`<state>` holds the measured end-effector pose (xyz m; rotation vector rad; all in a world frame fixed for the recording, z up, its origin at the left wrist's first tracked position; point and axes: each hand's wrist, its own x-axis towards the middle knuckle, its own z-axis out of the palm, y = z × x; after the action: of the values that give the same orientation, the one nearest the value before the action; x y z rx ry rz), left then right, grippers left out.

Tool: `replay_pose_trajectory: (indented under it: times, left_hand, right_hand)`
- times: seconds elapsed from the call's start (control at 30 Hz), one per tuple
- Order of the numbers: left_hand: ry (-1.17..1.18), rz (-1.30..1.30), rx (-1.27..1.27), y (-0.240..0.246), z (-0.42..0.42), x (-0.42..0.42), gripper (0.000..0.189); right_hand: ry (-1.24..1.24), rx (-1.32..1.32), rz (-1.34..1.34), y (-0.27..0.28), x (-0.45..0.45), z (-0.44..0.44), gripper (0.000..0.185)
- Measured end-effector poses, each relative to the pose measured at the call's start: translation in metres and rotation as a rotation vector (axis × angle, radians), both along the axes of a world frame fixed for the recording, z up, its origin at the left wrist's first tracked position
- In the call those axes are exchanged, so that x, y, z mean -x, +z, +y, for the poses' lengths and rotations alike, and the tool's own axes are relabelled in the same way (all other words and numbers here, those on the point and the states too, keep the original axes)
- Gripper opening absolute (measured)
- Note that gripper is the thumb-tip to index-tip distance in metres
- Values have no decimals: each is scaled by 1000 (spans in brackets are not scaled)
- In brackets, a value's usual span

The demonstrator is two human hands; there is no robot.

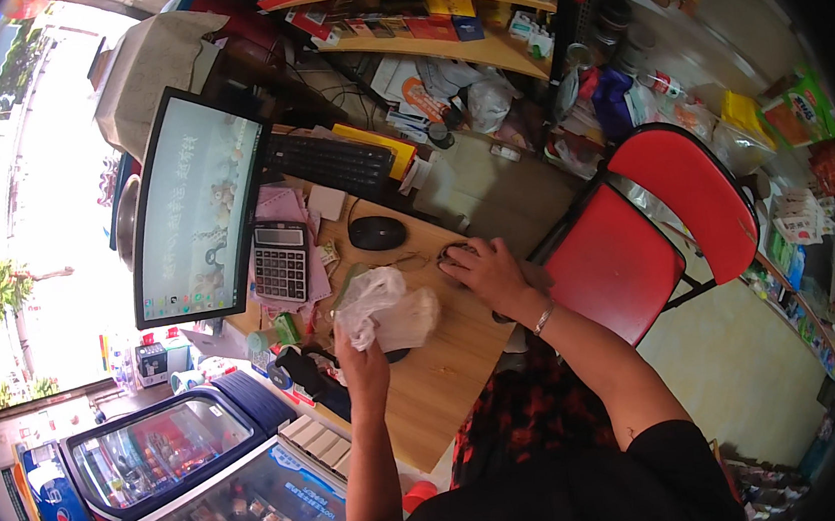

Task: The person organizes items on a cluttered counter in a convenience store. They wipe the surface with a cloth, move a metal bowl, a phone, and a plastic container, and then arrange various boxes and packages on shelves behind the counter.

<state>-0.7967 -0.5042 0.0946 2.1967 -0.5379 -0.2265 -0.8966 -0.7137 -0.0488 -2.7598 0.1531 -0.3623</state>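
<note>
My left hand [363,375] holds a crumpled, translucent plastic bag [381,309] above the wooden desk [429,380]. Near the right edge of the desk, my right hand [485,273] rests over a small dark object [455,257], mostly hidden under the fingers; I cannot tell what it is. Between the hands and the monitor [197,206] lie a black computer mouse [377,233] and a calculator [280,262] on pink papers [278,202]. A black keyboard [329,163] sits farther up the desk.
A red folding chair [614,264] stands close by my right arm. Glass-topped freezers [164,450] are at the lower left. Wooden shelves [441,40] with small boxes rise beyond the desk, and plastic bags [489,103] are heaped below them. Black items [315,376] lie beside my left forearm.
</note>
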Motion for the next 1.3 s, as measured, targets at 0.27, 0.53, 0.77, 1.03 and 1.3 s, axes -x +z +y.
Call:
replay_pose_trajectory:
  times: [0.27,0.53,0.77,1.03,1.3]
  left_hand:
    - [-75,-79,36,-28,7,27,22]
    - [163,285,61,-58,27,45,20]
    - [387,582,250,-30,8,28,29]
    - [446,601,538,-51,-6,40,29]
    - [483,767,539,-97,22,63,26]
  right_hand:
    - [-10,74,-56,6,-20,10,36]
    - [144,105,-81,-1,-60,17,35]
    - [269,54,-69,3,-79,19,39]
    - [306,16,-63,-2,-80,15,40]
    - [189,25,-57,1,-41,-22,45]
